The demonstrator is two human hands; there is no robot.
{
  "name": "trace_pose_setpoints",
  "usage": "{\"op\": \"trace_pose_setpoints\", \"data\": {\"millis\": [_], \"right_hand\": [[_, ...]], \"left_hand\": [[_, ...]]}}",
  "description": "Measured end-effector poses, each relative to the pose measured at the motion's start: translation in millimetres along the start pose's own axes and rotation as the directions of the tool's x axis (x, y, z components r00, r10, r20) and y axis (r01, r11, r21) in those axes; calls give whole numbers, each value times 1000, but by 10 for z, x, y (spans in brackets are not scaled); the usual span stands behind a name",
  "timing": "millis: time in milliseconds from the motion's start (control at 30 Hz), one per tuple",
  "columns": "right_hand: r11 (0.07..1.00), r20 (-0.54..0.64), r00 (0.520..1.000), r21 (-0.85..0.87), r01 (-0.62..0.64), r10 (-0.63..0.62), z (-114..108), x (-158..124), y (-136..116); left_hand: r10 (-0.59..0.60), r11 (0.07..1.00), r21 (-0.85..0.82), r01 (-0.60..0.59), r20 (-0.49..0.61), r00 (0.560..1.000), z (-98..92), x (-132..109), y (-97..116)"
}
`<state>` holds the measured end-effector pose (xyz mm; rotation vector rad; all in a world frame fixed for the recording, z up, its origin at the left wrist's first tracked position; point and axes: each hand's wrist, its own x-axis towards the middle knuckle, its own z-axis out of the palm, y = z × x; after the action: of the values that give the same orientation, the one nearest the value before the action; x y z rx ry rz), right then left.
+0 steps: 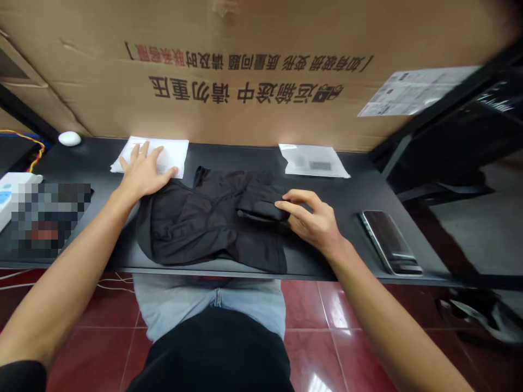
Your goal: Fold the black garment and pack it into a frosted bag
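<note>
A black garment point(204, 223) lies crumpled on the black table point(327, 190), partly folded. My left hand point(143, 171) rests flat with fingers spread, on the garment's left edge and over a white plastic packet point(171, 152). My right hand point(312, 218) has its fingers curled on the folded right part of the garment, pressing or pinching the cloth.
A second clear packet point(312, 160) lies at the back right. A phone point(390, 242) lies near the right front edge. A white mouse point(69, 138) and a white device point(6, 190) sit at the left. A big cardboard box point(245, 65) stands behind the table.
</note>
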<state>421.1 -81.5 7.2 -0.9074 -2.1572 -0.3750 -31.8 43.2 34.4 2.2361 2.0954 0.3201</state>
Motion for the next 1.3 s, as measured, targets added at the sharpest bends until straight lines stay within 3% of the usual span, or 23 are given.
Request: {"op": "trace_pose_setpoints", "data": {"millis": [167,300,467,567,633,700,833,967,1067,1133,1300], "right_hand": [[999,14,999,-3,-42,42,59,-11,10],[997,171,984,-71,-27,39,70,-4,-24],[993,327,939,25,-116,102,-18,-65,-49],[967,283,946,148,-208,160,-75,-116,-54],[939,222,956,241,-245,192,-100,-131,-58],[920,167,963,297,-254,212,-109,-125,-65],[913,143,972,342,-224,184,-95,-75,-80],[896,163,971,383,-227,176,-82,-64,-89],[876,185,958,396,-276,218,-83,-86,-93],[872,187,955,394,-289,232,-80,-101,-97],[905,219,961,351,-240,170,-53,-115,-94]], "left_hand": [[43,999,29,-43,11,999,-27,31,258],[28,999,44,-29,24,999,42,64,425],[25,1000,0,-25,-26,999,69,29,471],[65,998,2,-65,-52,997,-18,-79,597],[155,987,-26,-157,-78,985,-121,-217,785],[303,947,-86,-310,-88,949,-227,-413,1056],[577,806,-151,-572,-18,817,-277,-862,1680],[636,772,-45,-635,52,770,-87,-1120,2076],[635,772,-28,-634,52,771,24,-1159,2120],[600,798,-85,-596,18,800,34,-1159,2056],[475,815,-308,-492,-133,870,-77,-1218,1674]]}}
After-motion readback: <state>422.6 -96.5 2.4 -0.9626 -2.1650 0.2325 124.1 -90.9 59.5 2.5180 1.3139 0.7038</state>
